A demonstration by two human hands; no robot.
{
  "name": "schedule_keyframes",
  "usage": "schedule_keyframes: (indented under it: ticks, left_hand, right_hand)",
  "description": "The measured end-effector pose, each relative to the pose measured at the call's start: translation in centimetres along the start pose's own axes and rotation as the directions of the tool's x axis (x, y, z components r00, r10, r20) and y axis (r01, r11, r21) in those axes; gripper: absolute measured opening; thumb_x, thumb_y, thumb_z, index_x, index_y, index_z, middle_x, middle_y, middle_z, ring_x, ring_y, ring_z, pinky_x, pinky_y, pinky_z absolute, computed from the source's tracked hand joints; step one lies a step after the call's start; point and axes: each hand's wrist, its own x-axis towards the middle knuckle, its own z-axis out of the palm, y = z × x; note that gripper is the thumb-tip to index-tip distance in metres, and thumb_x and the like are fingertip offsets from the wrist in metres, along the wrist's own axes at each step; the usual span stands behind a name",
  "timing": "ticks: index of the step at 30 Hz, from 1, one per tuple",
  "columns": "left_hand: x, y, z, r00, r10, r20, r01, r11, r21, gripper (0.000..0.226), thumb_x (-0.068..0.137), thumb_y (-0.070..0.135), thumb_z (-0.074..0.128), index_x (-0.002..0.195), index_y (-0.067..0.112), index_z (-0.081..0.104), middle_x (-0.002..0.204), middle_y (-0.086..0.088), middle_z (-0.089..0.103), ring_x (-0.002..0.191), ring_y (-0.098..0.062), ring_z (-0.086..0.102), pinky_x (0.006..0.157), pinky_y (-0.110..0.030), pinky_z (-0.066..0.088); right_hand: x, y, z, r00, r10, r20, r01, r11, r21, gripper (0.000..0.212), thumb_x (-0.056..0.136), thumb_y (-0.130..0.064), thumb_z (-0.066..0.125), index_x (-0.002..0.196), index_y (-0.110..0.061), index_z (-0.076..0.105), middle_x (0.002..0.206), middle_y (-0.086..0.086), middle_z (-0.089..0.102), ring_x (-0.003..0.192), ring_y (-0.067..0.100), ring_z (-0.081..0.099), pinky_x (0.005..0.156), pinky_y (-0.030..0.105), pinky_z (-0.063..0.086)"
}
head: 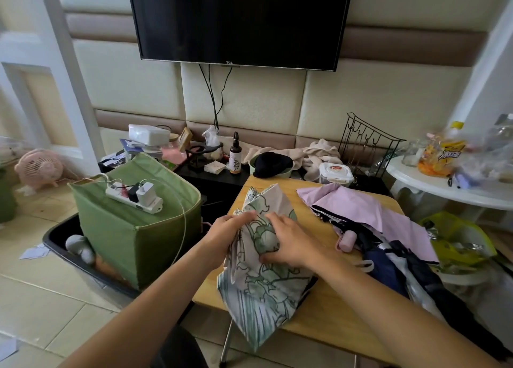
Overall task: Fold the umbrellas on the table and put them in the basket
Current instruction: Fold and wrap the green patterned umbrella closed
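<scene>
A white umbrella with a green flower print (263,284) lies loosely gathered across the left part of the small wooden table (327,312), its lower end hanging over the front edge. My left hand (224,234) grips its cloth on the left side. My right hand (288,240) holds the bunched cloth in the middle, thumb tucked under a fold. A pink umbrella (369,214) lies spread on the right of the table, its pink handle (347,241) pointing left. Dark blue and black umbrellas (388,267) lie beside it. A dark basket (55,242) sits on the floor at left.
A green fabric box (133,228) with a white power strip (133,198) on top stands in the basket. A low dark TV stand (219,176) cluttered with bottles, cloths and a wire rack (366,142) runs behind. A white round table (444,184) stands at right.
</scene>
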Motion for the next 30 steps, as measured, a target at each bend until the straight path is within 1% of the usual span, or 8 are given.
schedule_keyframes:
  ticks: [7,10,12,15,20,23,27,30]
  left_hand:
    - [0.0,0.5,-0.3,0.996,0.043,-0.079,-0.026,0.977,0.211,0.057,0.102,0.058,0.042,0.098,0.005,0.06,0.097,-0.019,0.071,0.088,-0.033,0.065,0.082,-0.043,0.051]
    - [-0.2,1.0,-0.5,0.855,0.444,-0.268,-0.176,0.735,0.655,0.049,0.103,0.05,0.041,0.093,0.005,0.059,0.093,-0.009,0.062,0.09,-0.027,0.058,0.081,-0.044,0.045]
    - [0.7,2.4,-0.7,0.777,0.615,-0.133,-0.386,0.633,0.671,0.037,0.105,0.045,0.045,0.094,0.012,0.06,0.097,0.001,0.06,0.098,-0.015,0.056,0.082,-0.033,0.043]
    - [1.8,4.6,-0.9,0.944,0.302,0.134,-0.33,0.868,0.37,0.052,0.101,0.062,0.043,0.117,0.02,0.07,0.118,0.009,0.071,0.128,-0.015,0.059,0.094,-0.025,0.049]
    - [-1.5,2.6,-1.1,0.904,-0.154,0.398,0.05,0.964,0.26,0.083,0.091,0.078,0.027,0.124,0.014,0.068,0.124,-0.01,0.073,0.117,-0.029,0.067,0.109,-0.044,0.046]
    - [-2.4,1.3,-1.0,0.914,-0.201,0.353,0.122,0.965,0.234,0.06,0.097,0.073,0.025,0.12,0.035,0.065,0.114,0.007,0.074,0.103,-0.013,0.071,0.107,-0.041,0.048]
    - [-3.4,-0.2,-1.1,0.896,-0.25,0.368,0.233,0.968,0.09,0.081,0.091,0.079,0.005,0.123,0.035,0.065,0.116,0.002,0.076,0.108,-0.018,0.072,0.085,-0.033,0.06]
    - [-3.8,-1.9,-0.8,0.872,-0.264,0.412,0.201,0.961,0.191,0.079,0.085,0.085,0.04,0.129,0.025,0.067,0.127,-0.005,0.072,0.12,-0.024,0.067,0.097,-0.037,0.056]
  right_hand:
    - [0.0,-0.4,-0.4,0.998,-0.046,-0.037,0.046,0.999,0.013,0.074,0.069,-0.04,0.087,0.128,-0.023,0.045,0.122,0.005,0.063,0.107,0.032,0.063,0.081,0.043,0.055]
    - [-0.1,-0.9,-1.6,0.991,-0.118,0.063,0.109,0.985,0.136,0.089,0.069,-0.038,0.087,0.146,-0.032,0.044,0.133,0.001,0.063,0.12,0.023,0.058,0.099,0.04,0.052]
    - [-0.3,-1.2,-2.8,0.972,-0.179,0.152,0.143,0.965,0.219,0.083,0.07,-0.035,0.086,0.144,-0.037,0.048,0.135,-0.006,0.062,0.121,0.015,0.058,0.104,0.036,0.05]
    - [-0.8,-1.7,-5.1,0.925,-0.241,0.293,0.129,0.926,0.355,0.066,0.067,-0.034,0.081,0.13,-0.032,0.059,0.121,-0.008,0.07,0.109,0.012,0.068,0.098,0.041,0.056]
    - [-1.1,-1.6,-8.3,0.873,-0.267,0.407,0.013,0.848,0.529,0.043,0.075,-0.02,0.075,0.116,-0.01,0.067,0.109,0.011,0.074,0.103,0.031,0.072,0.082,0.038,0.06]
    - [-0.9,-0.1,-9.2,0.88,-0.219,0.422,-0.056,0.833,0.55,0.026,0.085,-0.016,0.069,0.109,-0.008,0.067,0.105,0.01,0.073,0.096,0.025,0.072,0.077,0.029,0.059]
    - [0.0,2.0,-7.5,0.879,-0.129,0.459,-0.17,0.814,0.555,0.006,0.093,-0.018,0.068,0.099,-0.017,0.069,0.094,0.002,0.074,0.088,0.019,0.071,0.076,0.029,0.058]
    - [0.9,2.9,-5.4,0.886,-0.042,0.462,-0.161,0.906,0.392,0.023,0.076,-0.034,0.073,0.094,-0.02,0.071,0.089,-0.003,0.073,0.088,0.022,0.07,0.074,0.029,0.054]
